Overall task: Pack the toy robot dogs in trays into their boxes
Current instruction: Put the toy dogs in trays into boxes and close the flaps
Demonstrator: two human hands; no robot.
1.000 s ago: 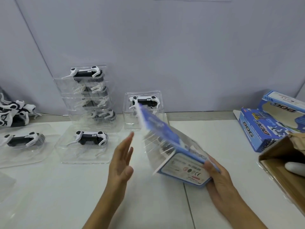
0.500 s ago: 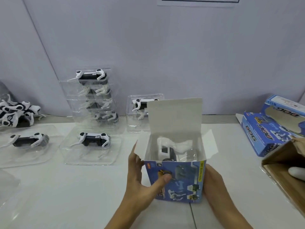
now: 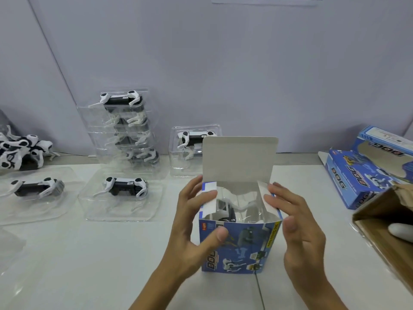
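Head view: both hands' fingers (image 3: 202,194) press the box (image 3: 239,245) side flaps inward.

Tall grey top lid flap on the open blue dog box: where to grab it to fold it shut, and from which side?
Probably pinch the grey top lid flap at its free upper edge, coming from above and behind. It stands upright, hinged along the blue dog box's far wall, with both side flaps already leaning inward under the left hand and right hand.
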